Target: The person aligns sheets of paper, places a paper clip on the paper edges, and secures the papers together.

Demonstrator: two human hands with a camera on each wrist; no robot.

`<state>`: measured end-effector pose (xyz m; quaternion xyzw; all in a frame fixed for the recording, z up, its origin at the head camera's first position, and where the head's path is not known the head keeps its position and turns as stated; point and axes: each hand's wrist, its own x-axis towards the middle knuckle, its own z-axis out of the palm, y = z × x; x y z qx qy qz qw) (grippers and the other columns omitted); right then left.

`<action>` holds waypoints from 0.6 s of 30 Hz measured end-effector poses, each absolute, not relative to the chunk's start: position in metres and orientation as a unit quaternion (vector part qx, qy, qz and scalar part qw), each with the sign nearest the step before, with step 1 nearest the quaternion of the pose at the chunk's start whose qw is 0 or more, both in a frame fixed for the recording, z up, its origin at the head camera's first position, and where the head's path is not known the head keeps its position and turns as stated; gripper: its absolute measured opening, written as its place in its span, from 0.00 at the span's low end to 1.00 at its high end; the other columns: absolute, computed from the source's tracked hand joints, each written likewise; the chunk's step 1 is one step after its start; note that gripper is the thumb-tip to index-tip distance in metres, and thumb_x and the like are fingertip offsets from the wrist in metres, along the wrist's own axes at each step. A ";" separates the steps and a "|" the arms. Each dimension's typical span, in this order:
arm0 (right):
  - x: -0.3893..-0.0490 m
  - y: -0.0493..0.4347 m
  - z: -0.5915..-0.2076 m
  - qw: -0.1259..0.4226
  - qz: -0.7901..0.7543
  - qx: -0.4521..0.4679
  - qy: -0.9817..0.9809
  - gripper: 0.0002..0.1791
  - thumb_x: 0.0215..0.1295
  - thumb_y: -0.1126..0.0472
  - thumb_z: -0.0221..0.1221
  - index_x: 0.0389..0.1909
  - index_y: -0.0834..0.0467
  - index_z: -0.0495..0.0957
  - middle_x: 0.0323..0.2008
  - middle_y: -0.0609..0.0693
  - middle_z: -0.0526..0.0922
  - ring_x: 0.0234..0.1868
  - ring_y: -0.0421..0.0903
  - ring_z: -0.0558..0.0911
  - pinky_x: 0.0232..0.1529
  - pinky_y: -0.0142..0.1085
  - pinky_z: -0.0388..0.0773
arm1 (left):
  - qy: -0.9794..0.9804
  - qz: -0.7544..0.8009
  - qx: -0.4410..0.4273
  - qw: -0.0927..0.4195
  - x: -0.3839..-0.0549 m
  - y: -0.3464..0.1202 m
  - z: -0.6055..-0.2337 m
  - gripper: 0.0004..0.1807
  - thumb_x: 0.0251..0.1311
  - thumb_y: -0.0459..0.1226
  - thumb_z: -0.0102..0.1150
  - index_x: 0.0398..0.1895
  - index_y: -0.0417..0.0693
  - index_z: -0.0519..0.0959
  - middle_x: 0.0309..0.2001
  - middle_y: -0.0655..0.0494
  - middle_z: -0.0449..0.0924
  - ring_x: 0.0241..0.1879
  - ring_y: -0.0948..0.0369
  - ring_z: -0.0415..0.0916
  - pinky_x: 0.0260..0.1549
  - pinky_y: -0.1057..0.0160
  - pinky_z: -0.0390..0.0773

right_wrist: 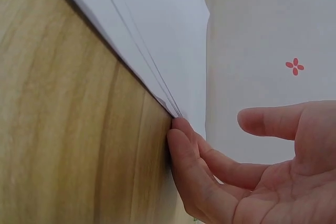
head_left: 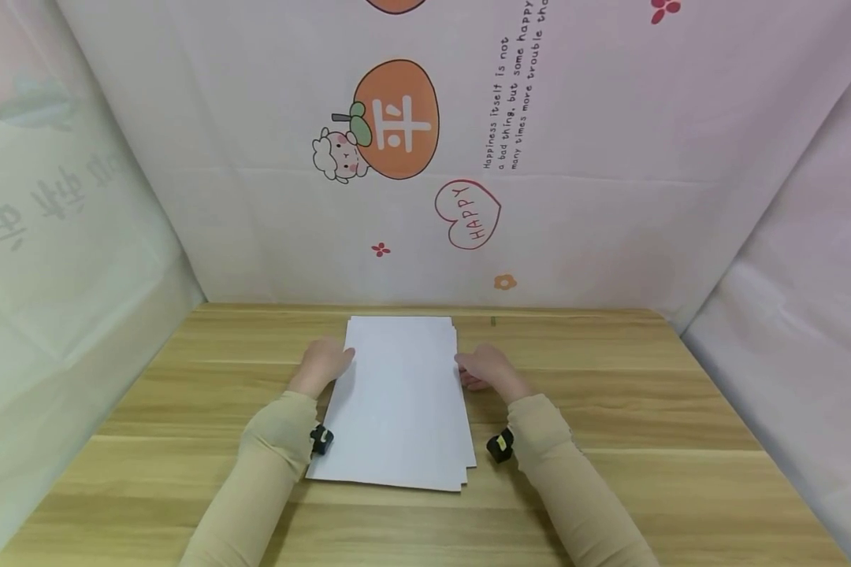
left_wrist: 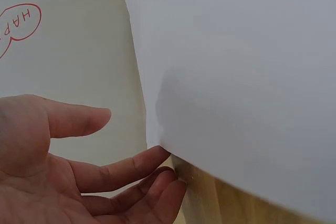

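Note:
Several sheets of white paper [head_left: 400, 402] lie in a loose stack on the wooden table, their edges slightly out of line at the lower right. My left hand [head_left: 324, 362] is at the stack's left edge; in the left wrist view its index fingertip [left_wrist: 161, 151] meets the paper's edge while the thumb stands apart. On the opposite side, my right hand [head_left: 488, 366] has its fingertips [right_wrist: 182, 125] against the right edge of the sheets. Its thumb is also raised away from the paper in the right wrist view.
The wooden table [head_left: 610, 441] extends on both sides of the paper. Behind it hangs a white printed cloth [head_left: 589, 220], with more cloth at the left and right. A tiny green mark [head_left: 493, 321] shows near the table's back edge.

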<state>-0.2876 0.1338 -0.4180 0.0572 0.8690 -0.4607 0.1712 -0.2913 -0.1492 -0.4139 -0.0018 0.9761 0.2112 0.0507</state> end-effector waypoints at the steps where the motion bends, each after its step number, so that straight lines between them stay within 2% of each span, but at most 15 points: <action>1: -0.288 0.134 -0.418 0.172 -0.462 0.056 0.868 0.19 0.67 0.56 0.50 0.41 0.70 0.77 0.34 0.59 0.83 0.31 0.46 0.83 0.36 0.36 0.82 | 0.976 0.213 -0.004 0.051 -0.292 -0.149 -0.414 0.23 0.69 0.43 0.44 0.42 0.26 0.77 0.35 0.39 0.78 0.31 0.52 0.72 0.36 0.55 0.74; 3: -0.289 0.135 -0.419 0.173 -0.466 0.055 0.866 0.19 0.67 0.56 0.50 0.41 0.70 0.77 0.35 0.59 0.83 0.32 0.46 0.83 0.36 0.36 0.82 | 0.975 0.214 -0.006 0.051 -0.292 -0.148 -0.414 0.23 0.69 0.43 0.44 0.39 0.27 0.77 0.33 0.40 0.77 0.30 0.52 0.71 0.35 0.56 0.74; 9: -0.288 0.136 -0.418 0.178 -0.466 0.053 0.865 0.20 0.68 0.54 0.51 0.43 0.69 0.78 0.37 0.59 0.83 0.32 0.46 0.83 0.37 0.36 0.82 | 0.975 0.217 -0.011 0.052 -0.290 -0.148 -0.412 0.26 0.69 0.43 0.43 0.50 0.24 0.73 0.43 0.35 0.78 0.35 0.49 0.73 0.42 0.52 0.75; 12: -0.287 0.136 -0.417 0.182 -0.464 0.053 0.865 0.21 0.68 0.53 0.50 0.44 0.69 0.78 0.37 0.59 0.83 0.34 0.47 0.83 0.38 0.37 0.82 | 0.970 0.233 -0.024 0.061 -0.288 -0.146 -0.412 0.27 0.68 0.44 0.44 0.52 0.24 0.73 0.43 0.36 0.78 0.35 0.50 0.73 0.38 0.54 0.75; 18: -0.286 0.137 -0.415 0.191 -0.467 0.057 0.862 0.22 0.68 0.52 0.51 0.45 0.69 0.78 0.39 0.59 0.83 0.36 0.48 0.83 0.40 0.38 0.81 | 0.963 0.257 -0.036 0.070 -0.288 -0.145 -0.414 0.26 0.68 0.46 0.44 0.48 0.26 0.75 0.38 0.41 0.77 0.32 0.53 0.71 0.29 0.60 0.72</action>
